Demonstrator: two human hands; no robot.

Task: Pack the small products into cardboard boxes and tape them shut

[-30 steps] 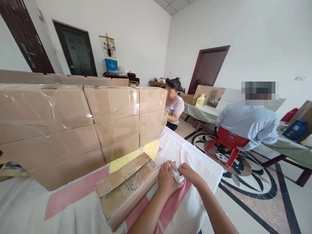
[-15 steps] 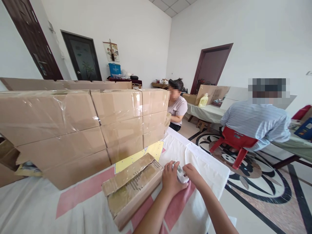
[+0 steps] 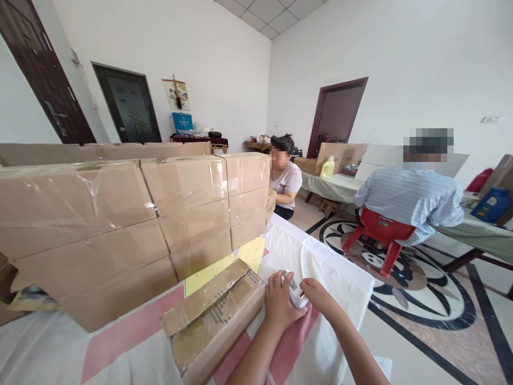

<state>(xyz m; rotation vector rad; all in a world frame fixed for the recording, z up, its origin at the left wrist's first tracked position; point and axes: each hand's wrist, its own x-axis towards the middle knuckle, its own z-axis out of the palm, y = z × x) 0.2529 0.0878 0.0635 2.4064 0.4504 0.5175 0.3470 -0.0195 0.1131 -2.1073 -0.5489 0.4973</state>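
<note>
My left hand (image 3: 279,299) is wrapped round a small white plastic case (image 3: 297,295) with a greyish panel on its top, holding it just above the tablecloth. My right hand (image 3: 316,298) has its fingers curled closed at the case's right side. Something small and dark shows at its fingertips, too small to name. Left of my left hand lies a long cardboard box (image 3: 214,321), its top torn and taped. Much of the case is covered by my fingers.
Taped cardboard cartons (image 3: 192,208) are stacked like a wall along the table's far left. A white, pink and yellow cloth (image 3: 320,347) covers the table. One person (image 3: 286,179) sits beyond the cartons; another (image 3: 409,195) sits on a red chair (image 3: 387,230) at the right.
The view has shifted slightly. My left hand still holds the white case, and my right hand has turned a little at its side, with a small dark thing now showing at the fingertips.
</note>
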